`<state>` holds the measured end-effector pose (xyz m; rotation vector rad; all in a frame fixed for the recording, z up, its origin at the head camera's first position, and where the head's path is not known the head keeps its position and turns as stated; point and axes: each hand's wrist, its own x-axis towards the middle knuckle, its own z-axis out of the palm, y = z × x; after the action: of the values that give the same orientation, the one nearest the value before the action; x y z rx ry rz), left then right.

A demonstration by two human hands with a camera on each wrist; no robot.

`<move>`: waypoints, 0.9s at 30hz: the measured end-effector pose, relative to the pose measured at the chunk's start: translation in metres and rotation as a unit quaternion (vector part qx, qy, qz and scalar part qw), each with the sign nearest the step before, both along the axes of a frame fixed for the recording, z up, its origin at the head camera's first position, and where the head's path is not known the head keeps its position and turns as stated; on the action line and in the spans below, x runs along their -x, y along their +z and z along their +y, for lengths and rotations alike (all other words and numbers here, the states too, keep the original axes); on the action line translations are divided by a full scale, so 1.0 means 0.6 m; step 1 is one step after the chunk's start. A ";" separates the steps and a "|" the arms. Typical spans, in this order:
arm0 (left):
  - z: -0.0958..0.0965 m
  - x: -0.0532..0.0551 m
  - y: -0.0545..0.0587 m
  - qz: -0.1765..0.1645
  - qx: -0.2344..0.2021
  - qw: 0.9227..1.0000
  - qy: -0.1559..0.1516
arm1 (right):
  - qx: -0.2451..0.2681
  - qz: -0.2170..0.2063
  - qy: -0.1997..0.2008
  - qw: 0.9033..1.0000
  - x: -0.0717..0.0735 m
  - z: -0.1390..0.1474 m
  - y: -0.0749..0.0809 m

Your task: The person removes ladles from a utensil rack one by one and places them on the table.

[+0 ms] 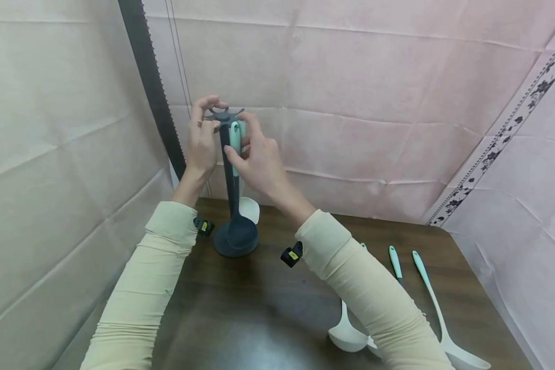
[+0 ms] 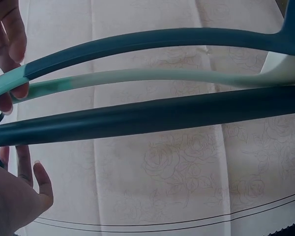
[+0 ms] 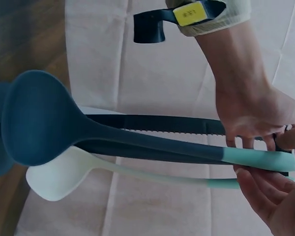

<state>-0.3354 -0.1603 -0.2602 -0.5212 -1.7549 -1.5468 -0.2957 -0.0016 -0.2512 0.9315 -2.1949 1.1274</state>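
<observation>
A dark blue utensil stand (image 1: 226, 169) stands upright on its round base near the back of the table. My left hand (image 1: 202, 139) holds its hooked top from the left, thumb and fingers about the hooks. With my right hand (image 1: 261, 159) I pinch the mint handle of a dark blue ladle (image 3: 42, 118) just under those hooks. The ladle's bowl hangs low, in front of the stand's base. Behind it hangs a white-headed utensil (image 3: 59, 174) with a mint handle. Whether the ladle's handle sits on a hook is hidden by my fingers.
On the right of the brown table (image 1: 259, 303) lie a white ladle (image 1: 347, 334), another white-headed utensil (image 1: 464, 354) and a mint handle (image 1: 395, 262), partly behind my right sleeve. Pale cloth walls (image 1: 351, 103) rise behind and at both sides.
</observation>
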 end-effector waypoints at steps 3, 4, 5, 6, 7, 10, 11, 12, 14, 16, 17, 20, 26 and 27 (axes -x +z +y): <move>0.002 -0.001 0.001 0.003 -0.002 1.000 -0.002 | -0.004 0.021 -0.011 1.000 0.001 -0.004 -0.006; 0.003 -0.001 0.002 0.005 -0.003 1.000 -0.004 | -0.004 0.026 -0.017 1.000 0.001 -0.005 -0.008; 0.003 0.000 0.002 0.008 -0.002 1.000 -0.004 | -0.002 0.030 -0.020 0.999 0.001 -0.006 -0.009; 0.003 0.000 0.003 0.010 -0.003 1.000 -0.006 | 0.001 0.034 -0.023 0.999 0.001 -0.006 -0.010; 0.003 0.001 0.003 0.012 -0.002 1.000 -0.006 | 0.003 0.034 -0.026 0.999 0.001 -0.007 -0.010; 0.001 0.002 0.004 0.017 0.002 1.000 -0.001 | 0.001 0.040 -0.030 0.999 0.000 -0.006 -0.009; 0.001 0.002 0.004 0.018 0.002 1.000 0.001 | -0.003 0.043 -0.030 0.999 -0.001 -0.005 -0.008; 0.000 0.003 0.004 0.017 0.002 1.000 0.002 | -0.006 0.044 -0.030 0.999 -0.002 -0.004 -0.007; 0.000 0.003 0.004 0.015 0.002 1.000 0.005 | -0.014 0.047 -0.031 0.998 -0.003 -0.003 -0.005; 0.001 0.003 0.003 0.012 0.001 1.000 0.005 | -0.021 0.046 -0.031 0.998 -0.004 -0.001 -0.004; 0.001 0.004 0.003 0.010 0.000 1.000 0.004 | -0.024 0.044 -0.032 0.998 -0.005 0.000 -0.003; 0.003 0.005 0.002 0.011 -0.004 1.000 0.004 | -0.033 0.041 -0.032 0.998 -0.006 0.003 -0.002; 0.004 0.004 -0.001 0.014 -0.012 1.000 0.004 | -0.042 0.033 -0.022 0.998 -0.007 0.007 -0.003; 0.004 0.003 -0.002 0.014 -0.013 1.000 0.004 | -0.041 0.032 -0.020 0.998 -0.007 0.007 -0.003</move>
<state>-0.3374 -0.1578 -0.2611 -0.5212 -1.7124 -1.5475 -0.2913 0.0028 -0.2530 0.9413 -2.2121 0.9813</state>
